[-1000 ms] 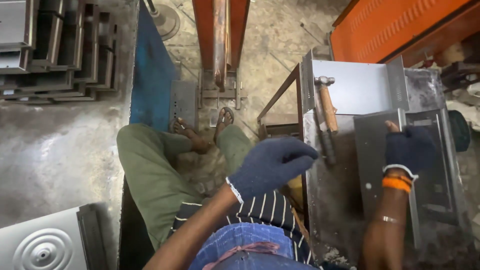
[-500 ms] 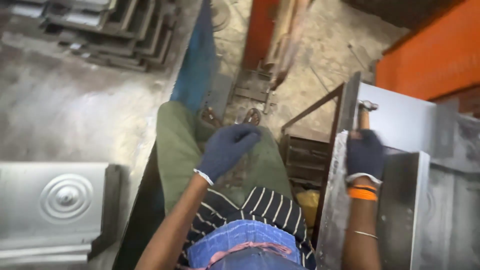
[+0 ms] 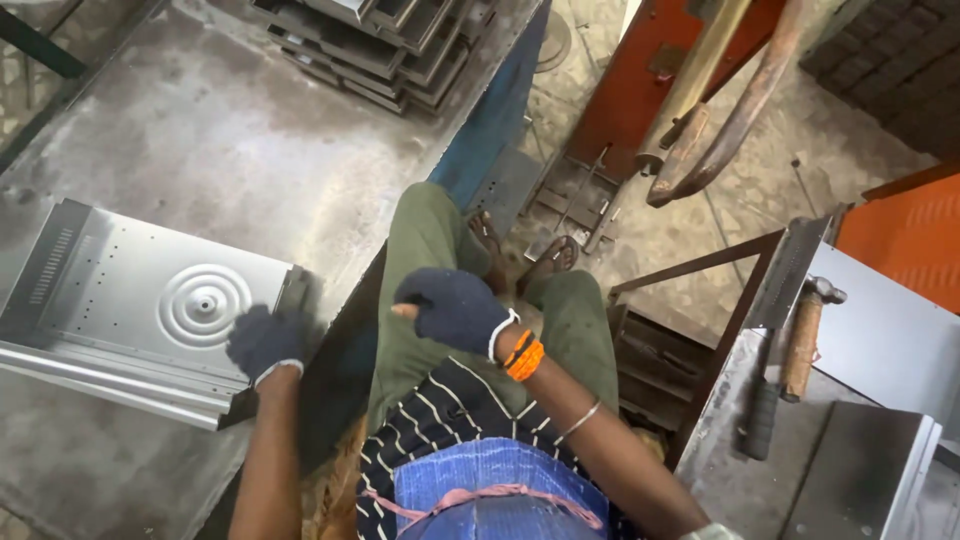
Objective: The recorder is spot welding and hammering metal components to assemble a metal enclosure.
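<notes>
Left hand [image 3: 265, 343] now seemingly on metal panel [image 3: 140, 305]

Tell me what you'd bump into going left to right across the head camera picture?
Shiny pressed metal panel with ring pattern → left hand in dark glove → right hand in dark glove → wooden-handled hammer → orange metal sheet.

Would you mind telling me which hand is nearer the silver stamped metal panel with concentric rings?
Left. The left hand rests on the silver stamped metal panel at its near edge; the right hand hovers above the lap, well apart.
</notes>
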